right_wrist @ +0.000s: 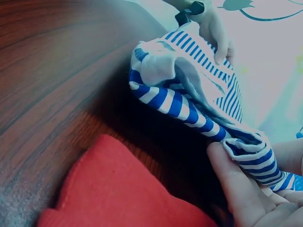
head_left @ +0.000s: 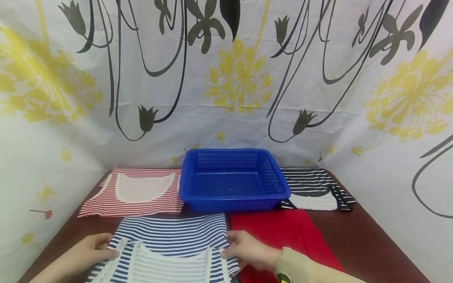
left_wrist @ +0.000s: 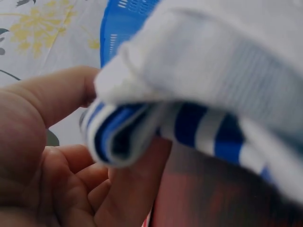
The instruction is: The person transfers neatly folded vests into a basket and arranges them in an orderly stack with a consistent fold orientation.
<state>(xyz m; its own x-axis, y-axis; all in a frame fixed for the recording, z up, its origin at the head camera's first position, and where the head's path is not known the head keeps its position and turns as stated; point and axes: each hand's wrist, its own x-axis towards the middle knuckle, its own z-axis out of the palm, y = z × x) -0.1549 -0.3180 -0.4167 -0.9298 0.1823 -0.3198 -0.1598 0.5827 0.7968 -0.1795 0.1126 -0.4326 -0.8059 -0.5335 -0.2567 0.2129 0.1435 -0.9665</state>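
Observation:
A blue-and-white striped shirt (head_left: 173,236) is gripped between both hands at the front of the table, with its pale neckline toward the person. My left hand (head_left: 90,251) pinches the left side, thumb on top; in the left wrist view its fingers (left_wrist: 137,189) curl under the folded striped edge. On the other side, my right hand (head_left: 251,249) pinches the right edge, and the right wrist view shows the thumb (right_wrist: 229,175) against the layered fold. There the shirt (right_wrist: 189,113) hangs raised off the wood, its near edge sagging between the hands.
A blue plastic basket (head_left: 233,200) stands at the back middle. To its left lies a red-and-white striped shirt (head_left: 102,204), to its right a black-and-white striped one (head_left: 308,181). A red garment (head_left: 283,232) lies under the right forearm. Patterned cloth (head_left: 226,90) encloses the brown table (head_left: 368,239).

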